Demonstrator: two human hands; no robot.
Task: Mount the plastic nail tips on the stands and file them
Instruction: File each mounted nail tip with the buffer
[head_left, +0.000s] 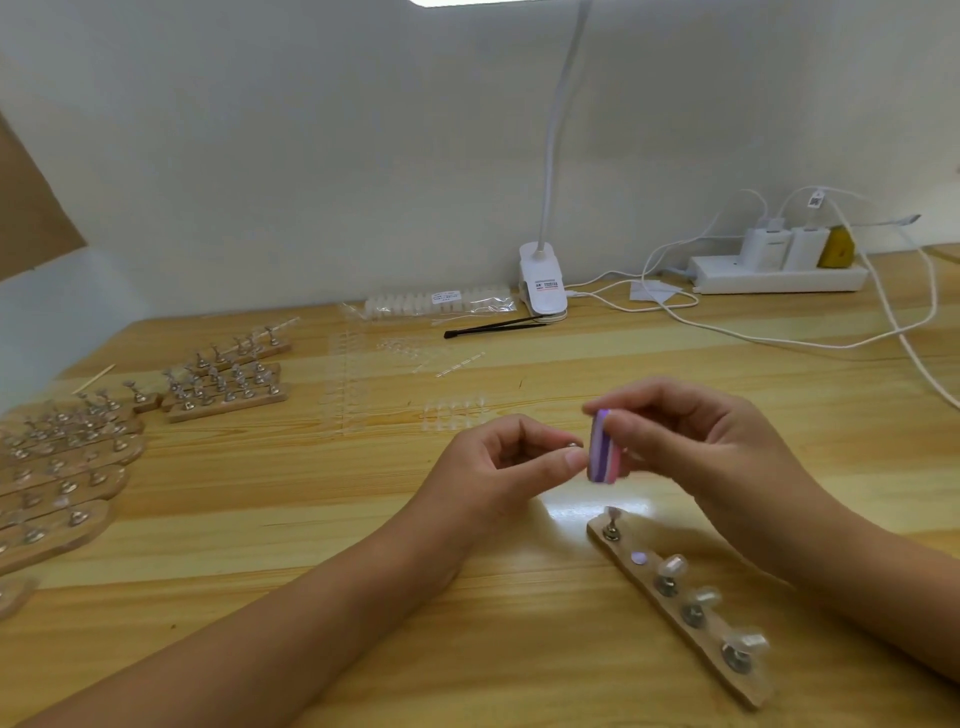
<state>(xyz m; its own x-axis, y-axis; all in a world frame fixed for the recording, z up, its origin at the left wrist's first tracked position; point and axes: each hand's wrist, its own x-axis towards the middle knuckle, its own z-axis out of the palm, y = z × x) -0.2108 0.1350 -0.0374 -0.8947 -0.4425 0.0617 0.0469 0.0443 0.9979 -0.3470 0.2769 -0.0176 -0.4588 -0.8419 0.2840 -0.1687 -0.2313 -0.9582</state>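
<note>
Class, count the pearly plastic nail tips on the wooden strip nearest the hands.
3 pearly tips on the light wooden strip: one beside the purple spot, one mid-strip, one at the near end. The left hand pinches a metal stand; any tip there is hidden.

Two hands and two forearms of one person are in view, all bare. The left hand (498, 462) and the left forearm (311, 597) are uncovered from the fingertips to the near left corner. The right hand (691, 431) and the right forearm (831, 561) are uncovered to the right edge. The left thumbnail (575, 458) is short and plain; the right thumbnail (621, 431) looks the same.
</note>
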